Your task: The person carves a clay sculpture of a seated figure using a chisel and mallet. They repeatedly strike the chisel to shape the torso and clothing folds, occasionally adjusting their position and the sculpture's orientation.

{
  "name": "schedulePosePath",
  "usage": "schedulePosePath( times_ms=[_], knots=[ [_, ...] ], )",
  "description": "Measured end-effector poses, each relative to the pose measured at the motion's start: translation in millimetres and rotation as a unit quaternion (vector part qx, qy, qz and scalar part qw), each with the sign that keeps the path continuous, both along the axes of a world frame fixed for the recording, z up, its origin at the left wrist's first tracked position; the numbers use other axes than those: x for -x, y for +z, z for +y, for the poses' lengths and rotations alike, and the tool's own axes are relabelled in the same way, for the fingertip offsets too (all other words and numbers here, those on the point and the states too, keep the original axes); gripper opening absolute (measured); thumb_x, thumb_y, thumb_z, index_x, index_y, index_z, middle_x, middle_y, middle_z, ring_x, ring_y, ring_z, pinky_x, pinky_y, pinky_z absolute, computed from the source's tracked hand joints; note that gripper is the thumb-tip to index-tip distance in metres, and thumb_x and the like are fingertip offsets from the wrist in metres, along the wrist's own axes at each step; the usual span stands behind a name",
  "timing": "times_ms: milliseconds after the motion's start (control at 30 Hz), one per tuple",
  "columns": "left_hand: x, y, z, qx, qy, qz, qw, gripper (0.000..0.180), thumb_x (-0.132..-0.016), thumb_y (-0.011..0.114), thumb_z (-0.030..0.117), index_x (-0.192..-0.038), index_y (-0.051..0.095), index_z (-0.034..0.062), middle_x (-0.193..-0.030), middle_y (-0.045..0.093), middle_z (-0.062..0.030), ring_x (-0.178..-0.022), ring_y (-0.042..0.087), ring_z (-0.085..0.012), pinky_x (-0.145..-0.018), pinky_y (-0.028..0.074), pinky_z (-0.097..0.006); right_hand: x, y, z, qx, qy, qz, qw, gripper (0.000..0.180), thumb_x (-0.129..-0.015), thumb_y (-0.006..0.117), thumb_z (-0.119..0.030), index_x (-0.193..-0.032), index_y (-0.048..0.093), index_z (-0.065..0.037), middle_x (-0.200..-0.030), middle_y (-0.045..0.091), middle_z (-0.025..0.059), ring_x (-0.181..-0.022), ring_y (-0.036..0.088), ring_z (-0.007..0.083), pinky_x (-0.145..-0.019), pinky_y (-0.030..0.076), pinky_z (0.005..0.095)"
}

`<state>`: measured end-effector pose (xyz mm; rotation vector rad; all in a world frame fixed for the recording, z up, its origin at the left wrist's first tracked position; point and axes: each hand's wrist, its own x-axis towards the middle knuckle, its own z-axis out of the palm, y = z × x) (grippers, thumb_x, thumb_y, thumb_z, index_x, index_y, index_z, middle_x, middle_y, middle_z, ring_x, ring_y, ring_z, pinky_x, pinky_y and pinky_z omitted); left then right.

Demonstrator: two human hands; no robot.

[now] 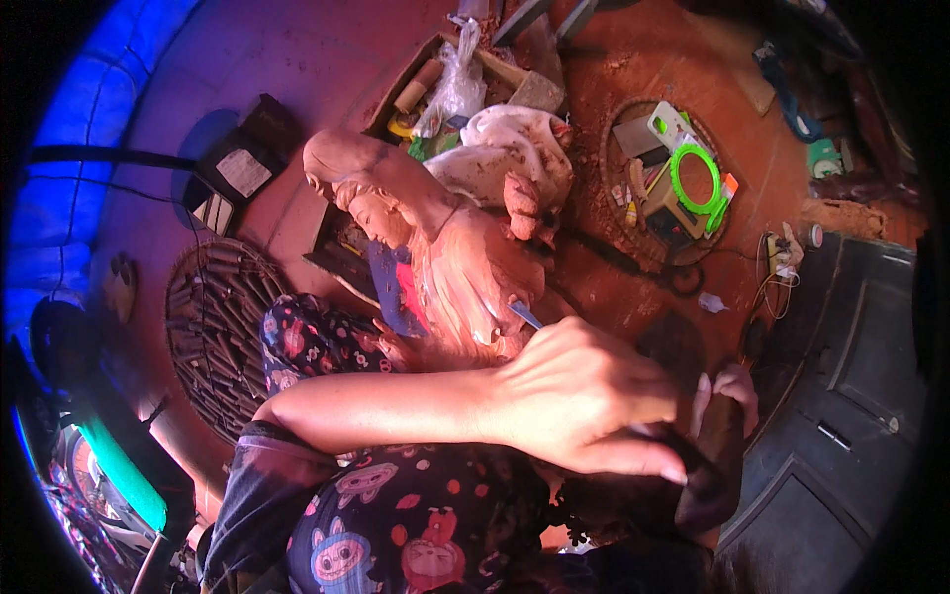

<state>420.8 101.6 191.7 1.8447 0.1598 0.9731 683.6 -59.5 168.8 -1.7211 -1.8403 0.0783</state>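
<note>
Centre frame: pale carved wooden statue of a robed figure (435,247), lying tilted across the person's lap. Long axis runs diagonal, head pointing upper-left, base toward lower-right, just past the knuckles.

Left hand (584,396): arm crosses in from the lower left, hand sits directly below the statue's lower end, touching or nearly so. Grip is clenched, fingers curled down over a dark handle (693,460) that sticks out under the fingertips. Can't tell what tool the handle belongs to.

Thin blue-grey blade (526,315): shows just above the knuckles, tip on the statue's robe folds. Its axis runs roughly along the statue's. Whether it is part of the same tool is hidden by the hand.

Right hand (727,391): only fingers visible, right of the left hand, resting on a dark block. Grip state: can't tell. Left hand is clearly the nearer one to the statue.

Around:
- round woven tray of dark chisels (213,332), left of the lap, well apart from both hands
- round basket holding a bright green ring (693,178) and small boxes, upper right on the red floor (633,59)
- white crumpled cloth (505,139) just beyond the statue
</note>
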Motion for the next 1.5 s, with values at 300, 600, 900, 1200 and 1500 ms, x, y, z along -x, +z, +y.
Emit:
schedulePosePath(
  times_ms=[300,600,900,1200,1500],
  knots=[
    [3,-2,1,-0.013,-0.017,0.015,1.000,0.038,-0.084,0.076,0.045,-0.085,0.066,0.0085,-0.067,0.056,-0.0021,-0.055,0.059,-0.0228,-0.043,0.038,-0.036,0,-1,8,-0.052,0.039,0.039,0.997,0.034,-0.079,0.066,0.010,-0.099,0.044,-0.007,-0.078,0.052,0.0067,-0.065,0.053,0.0220,-0.068,0.049,0.0428],
    [3,8,1,-0.107,-0.013,0.033,0.994,0.042,-0.086,0.069,0.051,-0.077,0.061,0.0103,-0.063,0.048,-0.0030,-0.050,0.054,-0.0235,-0.041,0.037,-0.036,-8,-1,-4,0.006,0.038,0.107,0.993,0.040,-0.073,0.071,0.009,-0.097,0.043,-0.007,-0.082,0.054,0.0108,-0.074,0.057,0.0239,-0.074,0.049,0.0390],
    [1,2,-15,-0.009,-0.022,-0.037,0.999,0.040,-0.084,0.074,0.045,-0.079,0.059,0.0082,-0.065,0.051,-0.0047,-0.053,0.057,-0.0259,-0.042,0.039,-0.038,0,12,-13,0.070,0.007,0.104,0.992,0.038,-0.076,0.069,0.007,-0.098,0.043,-0.008,-0.085,0.054,0.0096,-0.077,0.056,0.0243,-0.076,0.048,0.0415],
    [2,9,-6,0.041,-0.019,0.014,0.999,0.042,-0.088,0.066,0.050,-0.075,0.062,0.0102,-0.067,0.059,-0.0049,-0.059,0.061,-0.0289,-0.046,0.041,-0.040,4,20,-3,0.050,0.100,0.150,0.982,0.038,-0.075,0.074,0.003,-0.098,0.045,-0.008,-0.079,0.053,0.0061,-0.071,0.053,0.0234,-0.073,0.048,0.0418],
    [4,1,-1,0.015,-0.010,0.004,1.000,0.038,-0.088,0.071,0.045,-0.077,0.061,0.0100,-0.066,0.057,-0.0029,-0.057,0.060,-0.0252,-0.043,0.038,-0.038,9,19,-1,0.041,0.068,0.049,0.996,0.041,-0.076,0.071,0.004,-0.102,0.042,-0.009,-0.084,0.051,0.0071,-0.072,0.053,0.0223,-0.074,0.049,0.0426]
  ],
)
